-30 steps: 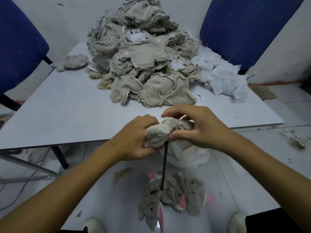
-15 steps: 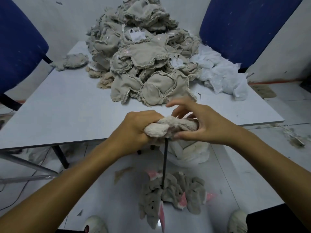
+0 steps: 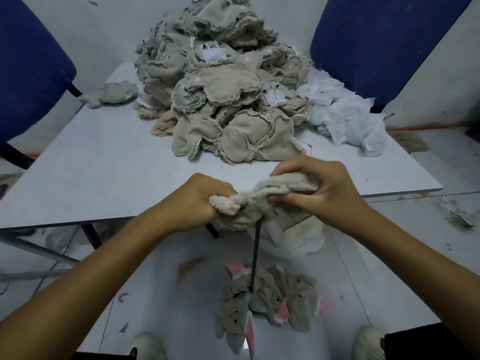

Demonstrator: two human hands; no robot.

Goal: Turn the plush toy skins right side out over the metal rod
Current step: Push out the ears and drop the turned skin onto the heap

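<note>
A fuzzy beige plush skin (image 3: 262,198) sits over the top of a thin dark metal rod (image 3: 255,253) that stands upright from the floor. My left hand (image 3: 197,203) grips the skin's left end in a fist. My right hand (image 3: 319,185) holds the right end, fingers curled over the top and thumb underneath. The rod's tip is hidden inside the skin. Several turned grey plush skins with pink ears (image 3: 270,305) lie on the floor around the rod's foot.
A big heap of inside-out beige skins (image 3: 223,94) fills the back of the white table (image 3: 109,162), with white stuffing bags (image 3: 345,118) to its right. Blue chairs (image 3: 384,37) stand on both sides. A white bag (image 3: 293,235) lies under the table edge.
Both hands have lifted the skin a little higher on the rod and pulled it out wider sideways, the right hand moving up and to the right.
</note>
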